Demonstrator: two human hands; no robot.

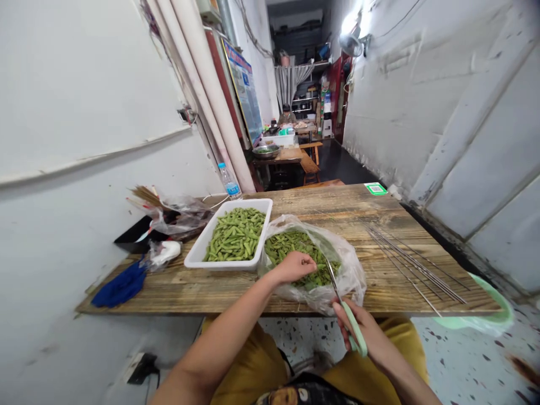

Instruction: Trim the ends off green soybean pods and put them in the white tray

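Note:
My right hand (354, 323) grips a pair of scissors (352, 326) with pale green handles, its blades pointing up and away over the bag. Above the pods, my left hand (297, 266) is closed, fingertips pinched near the scissor blades; what lies in the pinch is too small to make out. Under both hands sits an open clear plastic bag (352, 270) of green edamame pods (289, 244). Just left of it, a white plastic tray (194, 256) holds a heap of plumper-looking green pods (236, 236).
Several metal skewers (415, 264) lie on the right of the wooden table (291, 199). At its left are a blue cloth (118, 286), a black tray (137, 233) and plastic bags. A water bottle (230, 183) stands behind; a green basin (491, 315) is below the right edge.

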